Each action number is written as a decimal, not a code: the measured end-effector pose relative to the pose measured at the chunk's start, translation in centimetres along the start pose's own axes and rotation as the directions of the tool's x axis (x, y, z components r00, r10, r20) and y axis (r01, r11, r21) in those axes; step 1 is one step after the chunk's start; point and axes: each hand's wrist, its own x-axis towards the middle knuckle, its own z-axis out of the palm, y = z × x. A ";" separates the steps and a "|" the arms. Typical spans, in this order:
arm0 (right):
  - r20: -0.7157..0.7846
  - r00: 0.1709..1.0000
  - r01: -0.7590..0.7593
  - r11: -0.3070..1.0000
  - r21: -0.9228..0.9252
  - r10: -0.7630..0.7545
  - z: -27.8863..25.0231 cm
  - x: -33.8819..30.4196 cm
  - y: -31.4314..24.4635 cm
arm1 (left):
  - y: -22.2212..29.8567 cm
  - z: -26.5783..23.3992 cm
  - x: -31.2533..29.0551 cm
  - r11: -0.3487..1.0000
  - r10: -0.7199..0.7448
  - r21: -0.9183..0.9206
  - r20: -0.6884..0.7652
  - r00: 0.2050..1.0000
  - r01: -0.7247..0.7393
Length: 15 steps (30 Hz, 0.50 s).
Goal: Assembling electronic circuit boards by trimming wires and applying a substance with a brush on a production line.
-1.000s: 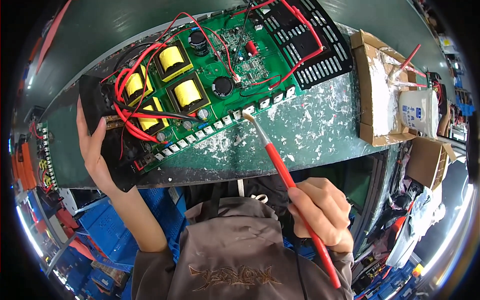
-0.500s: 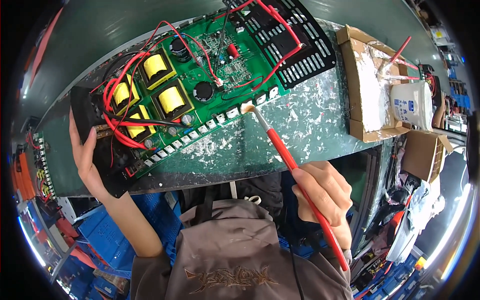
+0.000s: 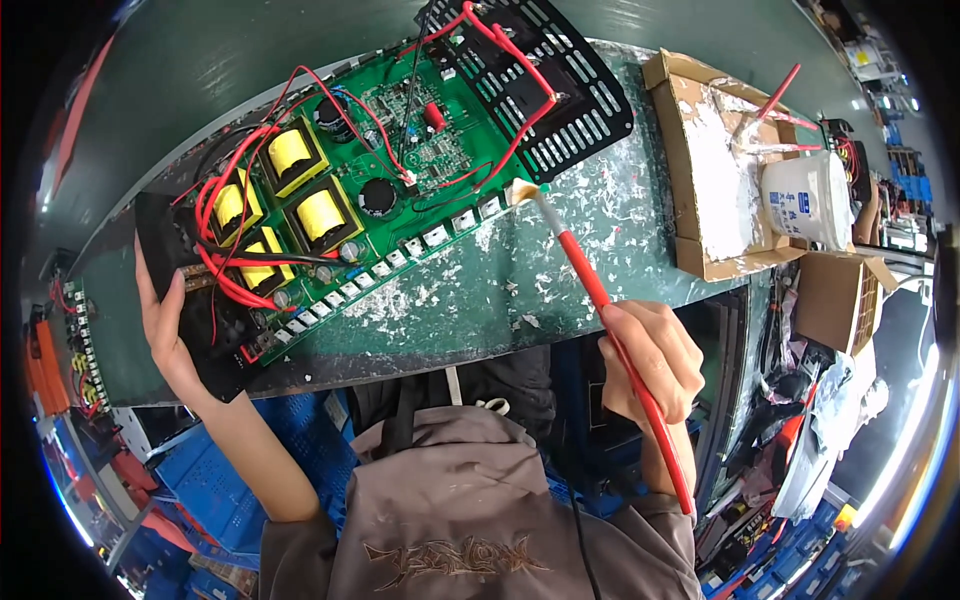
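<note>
A green circuit board (image 3: 478, 130) lies slanted on the bench, carrying yellow-wound transformers (image 3: 322, 215), black capacitors and red and black wires. Along its near edge runs a row of small flat transistors (image 3: 412, 246) with pale faces. My left hand (image 3: 172, 345) grips the black end panel (image 3: 158, 225) at the board's left, thumb on the inner side and fingers behind. In my right hand (image 3: 655, 360) is a red-handled paintbrush (image 3: 590, 280), held like a pen. Its whitish bristles touch the right end of the transistor row, hiding the part beneath.
A black slotted panel (image 3: 590, 125) is at the board's far right end. Beyond it, a white-smeared cardboard tray (image 3: 690, 235) holds more red-handled brushes and a white tub (image 3: 808, 203). White flecks mark the green bench top (image 3: 600, 220). Blue crates (image 3: 215, 480) stand below.
The brush tip has moved right along the transistor row to its last part. The board and bench sit slightly farther left in the picture. My left hand keeps its hold.
</note>
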 end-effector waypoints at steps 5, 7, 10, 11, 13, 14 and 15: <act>-0.030 0.994 -0.103 0.991 0.081 0.106 -0.6 -0.3 -1.8 | 0.4 0.5 -0.2 1.000 -0.020 0.003 0.001 1.000 0.020; -0.026 0.999 -0.032 0.988 0.151 0.036 -0.3 0.2 -2.8 | 0.4 1.6 -0.2 0.998 0.050 -0.041 -0.033 0.998 -0.051; 0.078 0.997 -0.015 0.990 0.142 0.004 0.9 0.4 -2.9 | 0.6 1.2 -0.5 0.999 0.032 -0.012 -0.026 0.999 -0.032; 0.051 0.999 0.000 0.991 0.135 -0.007 1.2 0.3 -2.4 | 0.6 1.2 -0.5 0.999 0.032 -0.011 -0.027 0.999 -0.033; -0.021 1.000 0.017 0.994 0.104 -0.015 1.6 -0.4 -1.9 | 0.5 1.2 -0.3 1.000 0.027 -0.004 -0.039 0.999 -0.028; -0.019 1.000 0.019 0.994 0.107 -0.017 1.4 -0.4 -1.9 | 0.5 1.1 -0.4 1.000 0.028 -0.003 -0.042 0.999 -0.029; 0.005 1.000 0.003 0.994 0.110 -0.004 1.0 -0.3 -1.9 | 0.6 1.0 -0.4 1.000 0.022 0.016 -0.040 0.999 -0.022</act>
